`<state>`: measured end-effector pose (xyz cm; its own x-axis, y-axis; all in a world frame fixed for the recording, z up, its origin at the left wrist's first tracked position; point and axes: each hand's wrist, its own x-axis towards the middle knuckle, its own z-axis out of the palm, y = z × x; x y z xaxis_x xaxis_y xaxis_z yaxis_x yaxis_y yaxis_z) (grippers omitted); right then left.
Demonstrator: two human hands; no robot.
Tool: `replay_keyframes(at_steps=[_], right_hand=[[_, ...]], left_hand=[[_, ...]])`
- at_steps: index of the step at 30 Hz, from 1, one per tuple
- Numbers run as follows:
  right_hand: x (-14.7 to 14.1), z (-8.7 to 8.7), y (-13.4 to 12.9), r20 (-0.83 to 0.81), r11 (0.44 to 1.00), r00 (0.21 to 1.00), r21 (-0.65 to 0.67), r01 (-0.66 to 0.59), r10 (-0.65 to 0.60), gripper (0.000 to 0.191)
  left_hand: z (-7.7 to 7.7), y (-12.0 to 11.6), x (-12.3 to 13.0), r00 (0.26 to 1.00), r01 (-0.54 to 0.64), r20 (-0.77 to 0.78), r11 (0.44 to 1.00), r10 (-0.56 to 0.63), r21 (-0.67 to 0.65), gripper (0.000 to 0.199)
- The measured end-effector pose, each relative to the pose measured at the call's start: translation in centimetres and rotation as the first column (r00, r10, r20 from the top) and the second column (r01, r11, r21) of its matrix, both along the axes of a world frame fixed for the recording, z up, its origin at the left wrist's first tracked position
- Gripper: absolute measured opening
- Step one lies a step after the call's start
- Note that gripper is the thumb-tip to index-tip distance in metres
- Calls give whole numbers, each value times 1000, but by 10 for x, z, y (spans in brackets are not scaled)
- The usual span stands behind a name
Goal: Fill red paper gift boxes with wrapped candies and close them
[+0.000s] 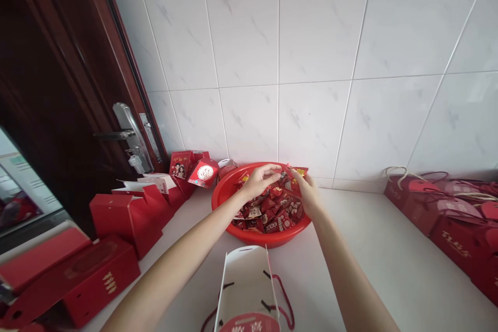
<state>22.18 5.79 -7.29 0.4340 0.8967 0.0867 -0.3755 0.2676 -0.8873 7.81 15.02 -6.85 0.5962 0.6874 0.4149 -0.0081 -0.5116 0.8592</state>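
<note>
A round red plastic basin (264,239) holds many small wrapped candies (268,212), mostly in red wrappers. My left hand (261,181) hovers over the basin's back half, its thumb and fingers apart and bent to the right around empty space above the wrappers. Beside it, my right hand (306,193) pinches a small red wrapped candy (288,170) at its fingertips; part of the candy is hidden by the fingers. Nearer to me, between my forearms, stands an open red gift box (249,275) with a white inside and dark red cord handles.
Red folded boxes (120,218) line the left side, with smaller red boxes (203,173) behind them. Red gift boxes with cord handles (439,218) stand along the right. A tiled wall (249,124) rises behind the basin, and a dark wooden door (58,62) is at the left.
</note>
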Motion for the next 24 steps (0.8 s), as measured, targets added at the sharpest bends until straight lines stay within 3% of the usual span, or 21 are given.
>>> replay_keyframes(at_steps=[3, 8, 13, 17, 21, 24], right_hand=[[-2, 3, -4, 0, 999, 999, 23, -44, 44, 40], [0, 3, -1, -70, 995, 993, 23, 101, -100, 36], [3, 4, -1, -152, 982, 972, 30, 184, -177, 32], [2, 4, -1, -148, 978, 969, 28, 205, -199, 34], [1, 5, -1, -172, 977, 964, 23, 211, -204, 32], [1, 5, -1, -166, 977, 965, 23, 210, -203, 31]], left_hand=[[0, 1, 1, 999, -36, 8, 999, 36, 25, 44], [-3, 2, 2, 979, -103, -160, 982, 128, 158, 48], [-17, 8, 4, 886, -98, -422, 967, 191, 233, 34], [-28, 10, 9, 777, -53, -590, 957, 218, 283, 40], [-29, 8, 13, 719, -40, -653, 952, 238, 304, 35], [-27, 8, 13, 722, -82, -642, 953, 260, 293, 22]])
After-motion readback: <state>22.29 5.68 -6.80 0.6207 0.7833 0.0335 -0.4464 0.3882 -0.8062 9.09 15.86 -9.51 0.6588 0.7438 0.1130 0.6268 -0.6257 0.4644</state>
